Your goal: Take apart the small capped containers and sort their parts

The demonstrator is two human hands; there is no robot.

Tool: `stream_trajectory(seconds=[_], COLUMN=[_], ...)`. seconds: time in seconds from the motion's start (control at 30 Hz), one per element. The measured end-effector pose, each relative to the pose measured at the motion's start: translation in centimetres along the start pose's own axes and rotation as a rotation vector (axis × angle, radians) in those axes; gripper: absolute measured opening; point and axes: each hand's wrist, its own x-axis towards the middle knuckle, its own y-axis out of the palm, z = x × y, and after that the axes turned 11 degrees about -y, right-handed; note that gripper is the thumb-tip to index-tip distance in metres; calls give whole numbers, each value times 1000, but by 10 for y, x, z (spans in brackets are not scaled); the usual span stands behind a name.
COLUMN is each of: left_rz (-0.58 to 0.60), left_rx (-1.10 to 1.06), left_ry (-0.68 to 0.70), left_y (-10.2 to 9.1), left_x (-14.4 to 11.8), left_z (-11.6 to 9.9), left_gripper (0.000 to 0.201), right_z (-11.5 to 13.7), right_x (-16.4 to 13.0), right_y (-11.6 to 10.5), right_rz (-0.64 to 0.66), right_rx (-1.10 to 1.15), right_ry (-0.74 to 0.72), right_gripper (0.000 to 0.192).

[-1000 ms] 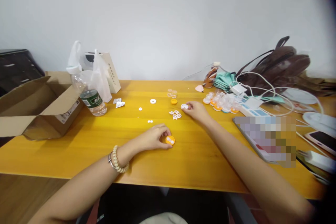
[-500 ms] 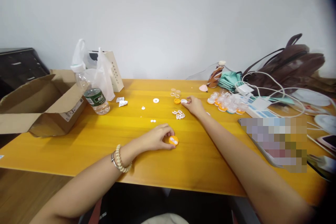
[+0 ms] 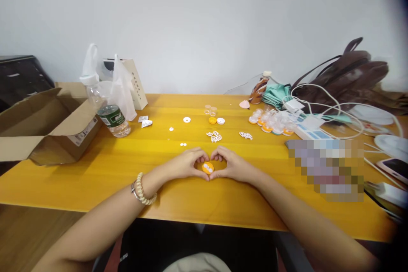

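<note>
Between hands: orange disc [image 3: 208, 168] is pinched by left hand [image 3: 185, 164] and right hand [image 3: 231, 165].
Advice: disc is best kept flat on table [image 3: 95, 174].

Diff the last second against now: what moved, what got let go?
The right hand let go of the white cap, left beside the small orange cap, and came back toward the body to the orange disc. The left hand stayed on that disc; both now touch it. Bottle and cardboard box unchanged.
</note>
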Motion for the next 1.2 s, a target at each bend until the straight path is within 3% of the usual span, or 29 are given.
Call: stream_trajectory(seconds=[0.17,0.37,0.87,1.2], left_rz=[72,29,-37,-48], left_rx=[-101,-16,12,152], left_ry=[22,30,-64,-14], left_y=[-6,-6,4,0], left_x=[-3,-4,1,-1], left_z=[-4,-11,-7,-12], left_gripper=[32,19,8,5], right_z=[-3,-2,-2,-1], right_x=[2,1,2,1], right_y=[3,2,4,5], right_rz=[24,43,37,33], right_rx=[9,-2,-32,-29], right_ry=[-71,-108,-145,-152], right_gripper=[32,22,18,16])
